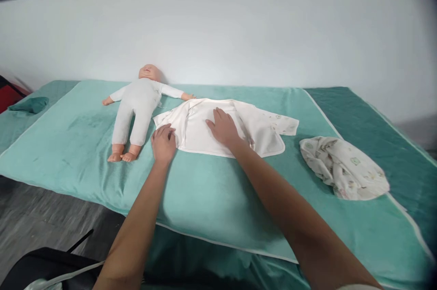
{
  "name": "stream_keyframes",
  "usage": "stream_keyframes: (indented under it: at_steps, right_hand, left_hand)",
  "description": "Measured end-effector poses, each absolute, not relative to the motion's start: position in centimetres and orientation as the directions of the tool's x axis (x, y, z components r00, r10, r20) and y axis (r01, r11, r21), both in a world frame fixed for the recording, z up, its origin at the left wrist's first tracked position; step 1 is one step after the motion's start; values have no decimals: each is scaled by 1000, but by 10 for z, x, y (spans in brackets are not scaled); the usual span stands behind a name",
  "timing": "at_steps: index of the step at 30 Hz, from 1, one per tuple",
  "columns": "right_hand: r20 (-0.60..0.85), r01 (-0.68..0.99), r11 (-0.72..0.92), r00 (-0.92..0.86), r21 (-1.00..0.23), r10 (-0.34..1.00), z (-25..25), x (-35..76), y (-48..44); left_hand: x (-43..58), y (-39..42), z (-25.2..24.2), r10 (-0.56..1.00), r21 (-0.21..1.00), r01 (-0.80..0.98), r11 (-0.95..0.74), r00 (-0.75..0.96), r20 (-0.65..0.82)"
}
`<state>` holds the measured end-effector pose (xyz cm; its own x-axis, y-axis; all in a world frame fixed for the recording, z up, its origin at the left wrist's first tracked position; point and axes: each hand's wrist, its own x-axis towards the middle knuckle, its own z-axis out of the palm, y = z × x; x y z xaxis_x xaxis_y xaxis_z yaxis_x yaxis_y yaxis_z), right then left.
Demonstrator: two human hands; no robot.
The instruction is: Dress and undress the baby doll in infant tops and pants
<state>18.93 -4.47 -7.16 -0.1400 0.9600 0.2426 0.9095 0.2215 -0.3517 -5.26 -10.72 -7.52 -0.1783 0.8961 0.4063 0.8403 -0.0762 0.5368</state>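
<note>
A white baby shirt (205,128) with a small print on its sleeves lies spread open on the green cover. My right hand (223,127) rests on the middle of its inner side, fingers stretched out. At the shirt's left edge, my left hand (164,143) lies palm down with its fingers a little bent and apart, touching the cloth. Just left of the shirt a baby doll (138,103) in a white body lies on its back, arms spread. One of the doll's hands comes close to the shirt's top edge.
A crumpled printed cloth (344,169) lies on the right of the green cover (211,190). A white wall (218,30) stands behind the bed. A dark green cloth (29,104) and a red and black item (9,94) are at the far left. A black object (51,267) sits at lower left.
</note>
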Motion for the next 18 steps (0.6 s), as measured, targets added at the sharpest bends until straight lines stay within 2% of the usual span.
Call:
stream_keyframes:
  at_steps: [4,9,12,15,18]
  right_hand:
    - [167,944,123,-74,-306,983,-87,198,-7]
    - [181,947,142,-92,-289,979,-93,215,0]
    - [217,909,152,-70,-388,974,-80,190,16]
    - [277,818,201,-53,-539,960,-59,130,52]
    - [326,762,266,-76,-591,942,-44,58,98]
  left_hand:
    - [-53,-107,-77,896,564,822,-72,-195,399]
    - [-59,-116,-67,891,598,788,-146,-158,425]
    - [-92,-121,-44,866,572,781,-250,-84,493]
    - [-149,-115,-26,839,525,822,-222,-113,532]
    - [-206,-97,-26,929,526,844,-101,-109,353]
